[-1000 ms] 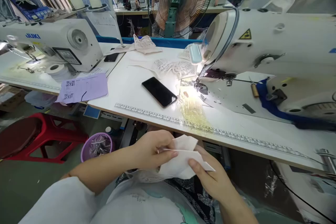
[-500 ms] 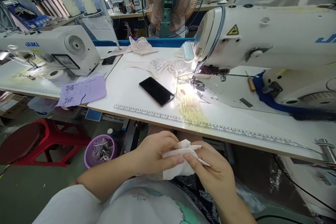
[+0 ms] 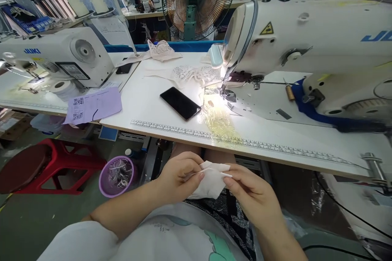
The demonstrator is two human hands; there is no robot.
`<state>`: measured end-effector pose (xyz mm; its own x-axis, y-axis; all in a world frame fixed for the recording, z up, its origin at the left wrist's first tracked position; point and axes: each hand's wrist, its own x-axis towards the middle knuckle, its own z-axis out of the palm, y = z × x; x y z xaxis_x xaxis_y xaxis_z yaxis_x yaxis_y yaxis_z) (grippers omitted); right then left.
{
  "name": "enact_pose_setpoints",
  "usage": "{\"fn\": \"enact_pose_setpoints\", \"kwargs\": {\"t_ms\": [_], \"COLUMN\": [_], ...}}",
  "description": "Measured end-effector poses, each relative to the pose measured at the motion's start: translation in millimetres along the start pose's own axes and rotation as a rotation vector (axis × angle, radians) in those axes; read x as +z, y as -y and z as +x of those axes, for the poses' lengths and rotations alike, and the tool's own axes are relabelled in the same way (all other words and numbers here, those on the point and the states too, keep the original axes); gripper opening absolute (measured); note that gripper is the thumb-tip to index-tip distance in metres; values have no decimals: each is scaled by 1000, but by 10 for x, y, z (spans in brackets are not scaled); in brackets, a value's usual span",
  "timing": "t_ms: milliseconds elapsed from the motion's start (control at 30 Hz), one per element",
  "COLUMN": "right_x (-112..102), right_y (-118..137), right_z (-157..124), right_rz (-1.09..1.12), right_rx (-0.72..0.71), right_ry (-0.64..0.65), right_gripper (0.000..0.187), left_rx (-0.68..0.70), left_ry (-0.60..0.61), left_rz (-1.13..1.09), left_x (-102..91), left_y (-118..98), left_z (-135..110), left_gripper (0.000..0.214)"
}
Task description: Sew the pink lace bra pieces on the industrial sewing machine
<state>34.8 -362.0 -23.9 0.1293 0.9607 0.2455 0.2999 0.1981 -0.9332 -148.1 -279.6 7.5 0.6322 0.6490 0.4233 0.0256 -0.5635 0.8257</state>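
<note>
Both hands [image 3: 180,177] [image 3: 252,193] pinch white fabric piece [image 3: 211,179]; lower edge hidden.

matt white cloth piece [image 3: 211,179] — glossy black phone [image 3: 180,103]

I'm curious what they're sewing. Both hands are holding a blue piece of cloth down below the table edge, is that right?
Not quite. The piece of cloth is white, not blue. The head view shows it pinched between the left hand and the right hand, down below the edge of the table.
</note>
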Motion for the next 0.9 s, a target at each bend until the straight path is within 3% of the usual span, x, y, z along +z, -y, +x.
{"fn": "enact_pose_setpoints", "kwargs": {"t_ms": [133,333,500,700,900], "right_x": [97,171,178,141,143], "right_y": [15,91,104,117,124], "right_z": [-39,-23,-28,-51,-74], "right_rz": [24,31,29,7,-29], "right_rx": [31,67,143,129,137], "right_ry": [-163,-240,-252,-202,-221], "right_gripper": [8,12,15,17,18], "left_rx": [70,18,-39,-110,-56], "left_ry": [-70,-121,-160,-126,-126], "left_rz": [82,112,48,17,-3], "left_x": [11,29,54,33,27], "left_y": [-17,-12,4,-1,-4], "left_z": [-17,-44,-69,-79,-87], "left_gripper": [9,7,6,8,7]}}
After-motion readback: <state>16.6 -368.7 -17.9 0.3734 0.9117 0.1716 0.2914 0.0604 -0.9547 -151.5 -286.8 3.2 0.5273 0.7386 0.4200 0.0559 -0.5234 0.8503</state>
